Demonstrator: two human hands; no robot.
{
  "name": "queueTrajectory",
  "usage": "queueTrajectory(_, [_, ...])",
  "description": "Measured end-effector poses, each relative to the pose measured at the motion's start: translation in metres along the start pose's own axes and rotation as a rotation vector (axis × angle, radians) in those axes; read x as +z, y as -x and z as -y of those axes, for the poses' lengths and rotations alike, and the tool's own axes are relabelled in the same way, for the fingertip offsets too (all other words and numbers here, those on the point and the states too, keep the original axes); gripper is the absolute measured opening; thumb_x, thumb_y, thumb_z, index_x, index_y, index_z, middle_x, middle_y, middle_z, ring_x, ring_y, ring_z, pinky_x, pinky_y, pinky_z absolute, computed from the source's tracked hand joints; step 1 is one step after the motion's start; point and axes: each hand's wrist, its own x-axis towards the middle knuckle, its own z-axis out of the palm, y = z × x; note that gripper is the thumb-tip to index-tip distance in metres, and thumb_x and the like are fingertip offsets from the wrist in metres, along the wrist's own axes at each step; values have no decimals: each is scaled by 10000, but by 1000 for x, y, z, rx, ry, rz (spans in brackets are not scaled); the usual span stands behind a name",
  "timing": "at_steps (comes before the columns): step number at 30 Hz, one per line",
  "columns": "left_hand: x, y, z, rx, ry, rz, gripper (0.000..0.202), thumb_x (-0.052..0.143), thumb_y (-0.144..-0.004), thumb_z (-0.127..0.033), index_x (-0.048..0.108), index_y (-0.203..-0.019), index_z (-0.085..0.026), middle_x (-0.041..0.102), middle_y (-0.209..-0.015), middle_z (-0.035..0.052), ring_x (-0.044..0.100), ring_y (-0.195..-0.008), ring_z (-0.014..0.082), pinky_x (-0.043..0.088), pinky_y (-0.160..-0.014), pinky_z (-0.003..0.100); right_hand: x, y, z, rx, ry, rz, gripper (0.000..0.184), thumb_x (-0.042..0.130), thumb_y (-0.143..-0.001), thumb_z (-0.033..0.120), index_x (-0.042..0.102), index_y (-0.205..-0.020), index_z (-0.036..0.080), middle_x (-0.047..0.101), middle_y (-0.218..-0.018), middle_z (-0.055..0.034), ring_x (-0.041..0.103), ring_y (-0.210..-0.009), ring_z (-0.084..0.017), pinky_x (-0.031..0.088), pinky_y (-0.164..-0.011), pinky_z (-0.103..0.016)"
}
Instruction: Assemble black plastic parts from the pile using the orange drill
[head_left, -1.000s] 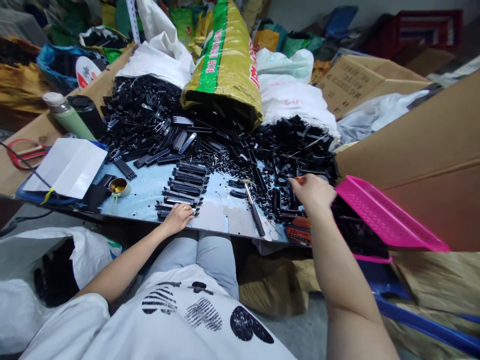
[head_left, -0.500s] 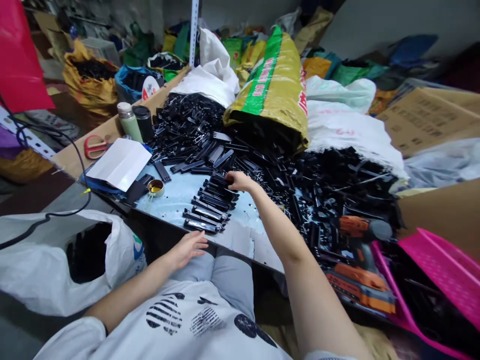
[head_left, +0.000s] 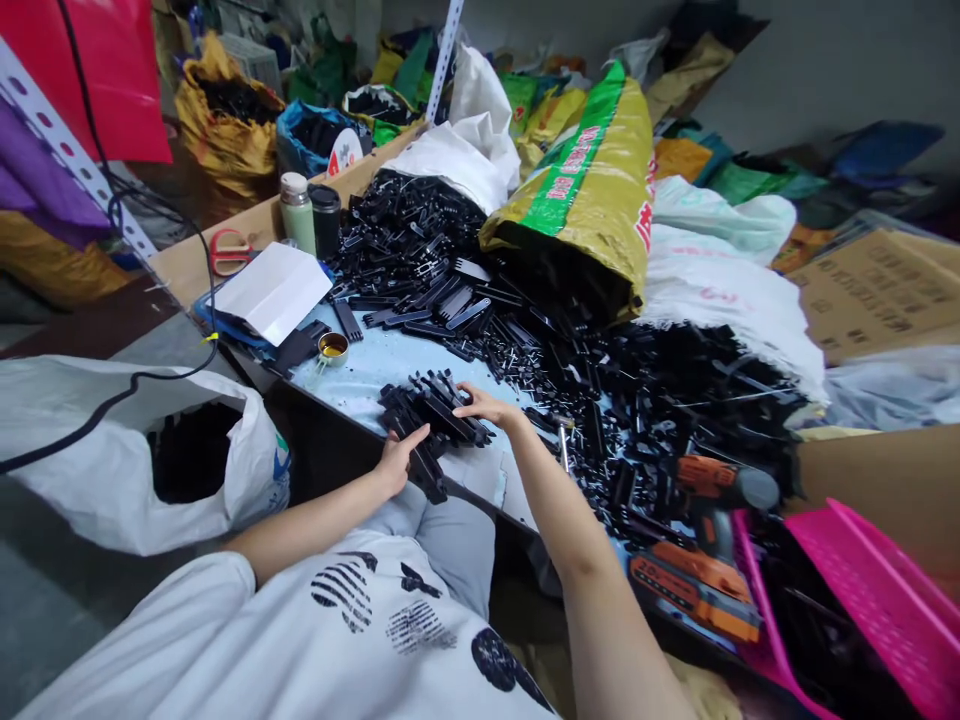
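Note:
Long black plastic parts [head_left: 442, 418] are bunched together at the front edge of the table, some of them tilted past it. My left hand [head_left: 397, 462] grips the near-left end of this bunch, its thumb or index finger stretched over the top and the other fingers hidden beneath. On the far-right side, my right hand [head_left: 481, 403] pinches the same bunch between thumb and fingers. Just beyond lies a large heap of similar black parts [head_left: 409, 235], with many small screw-like metal pieces [head_left: 517, 365] spread in front of it.
A small metal cup [head_left: 333, 348], white paper box [head_left: 274, 290], red-handled scissors [head_left: 229, 252] and green bottle [head_left: 298, 215] stand to the left. An orange cordless drill [head_left: 694, 590] and pink basket [head_left: 870, 580] are at right. A yellow sack [head_left: 577, 190] spills parts behind. A white bag [head_left: 67, 450] hangs front left.
The neat row of black parts has been gathered into a bunch and drawn to the table edge. My left hand has moved up onto it; my right hand has come nearer. The view has shifted left.

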Motion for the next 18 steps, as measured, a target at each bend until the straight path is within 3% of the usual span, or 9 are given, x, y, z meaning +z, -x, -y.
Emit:
queueTrajectory(3, [-11, 10, 1, -16, 28, 81, 466, 818, -566, -347, 615, -934, -146, 677, -758, 38, 658, -664, 191, 545, -643, 333, 24, 22, 0, -109, -152, -102, 900, 729, -515, 585, 439, -1268, 186, 544, -1253, -85, 502, -1155, -265, 419, -961, -339])
queueTrajectory(5, [-28, 23, -2, 15, 75, 105, 425, 824, -544, -318, 631, -880, -143, 683, -759, 46, 666, -697, 216, 547, -675, 354, 43, 35, 14, -166, -192, -139, 911, 742, -513, 572, 417, -1276, 196, 572, -1210, -81, 530, -1124, -268, 435, -944, -348])
queueTrajectory(9, [-95, 67, -27, 76, 215, -60, 300, 800, -563, -304, 641, -771, -158, 690, -705, 44, 677, -755, 260, 559, -733, 387, 101, 38, 85, -295, -59, -123, 880, 773, -535, 537, 425, -1267, 196, 619, -1102, -73, 592, -1002, -251, 463, -889, -358])
queueTrajectory(12, [-164, 110, -74, 159, 276, -190, 317, 711, -664, -401, 646, -850, -152, 703, -742, 55, 681, -800, 282, 563, -758, 421, 172, 12, 162, -468, 88, -106, 868, 772, -517, 582, 472, -1231, 189, 597, -1152, -75, 569, -1048, -247, 436, -924, -364])
queueTrajectory(14, [-210, 132, -115, 260, 265, -285, 328, 648, -725, -418, 640, -919, -154, 706, -768, 58, 680, -805, 279, 564, -760, 426, 225, -15, 211, -503, 138, -4, 896, 743, -525, 637, 453, -1251, 199, 604, -1146, -68, 578, -1038, -238, 447, -904, -356])
queueTrajectory(16, [-250, 141, -156, 292, 218, -413, 304, 615, -755, -404, 636, -936, -160, 704, -766, 57, 677, -779, 282, 564, -743, 446, 274, -40, 252, -446, 224, 74, 954, 721, -518, 681, 425, -1285, 197, 603, -1160, -86, 579, -1054, -254, 453, -895, -362])
queueTrajectory(18, [-282, 134, -188, 262, 141, -491, 308, 603, -767, -397, 639, -967, -165, 701, -768, 63, 675, -773, 284, 562, -735, 444, 309, -58, 278, -390, 315, 111, 1011, 710, -529, 693, 380, -1331, 172, 594, -1184, -123, 572, -1080, -281, 452, -895, -374])
